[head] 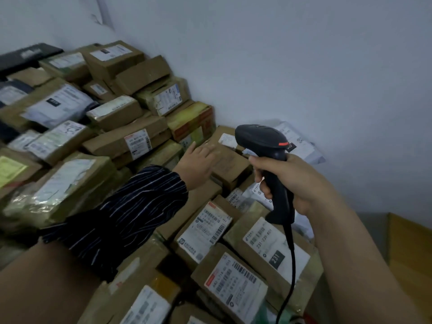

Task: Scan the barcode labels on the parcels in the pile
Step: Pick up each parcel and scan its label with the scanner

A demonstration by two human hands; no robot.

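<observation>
Right hand point(295, 183) gripped the scanner point(259, 139); left hand point(195, 166), unclenched, touched a box point(231, 168), likely light, stiff, graspable by its edges.

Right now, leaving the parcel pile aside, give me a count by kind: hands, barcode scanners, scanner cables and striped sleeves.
Hands: 2, the left hand reaching out open and the right hand gripping the scanner
Barcode scanner: 1
Scanner cable: 1
Striped sleeve: 1
Total: 5
</observation>
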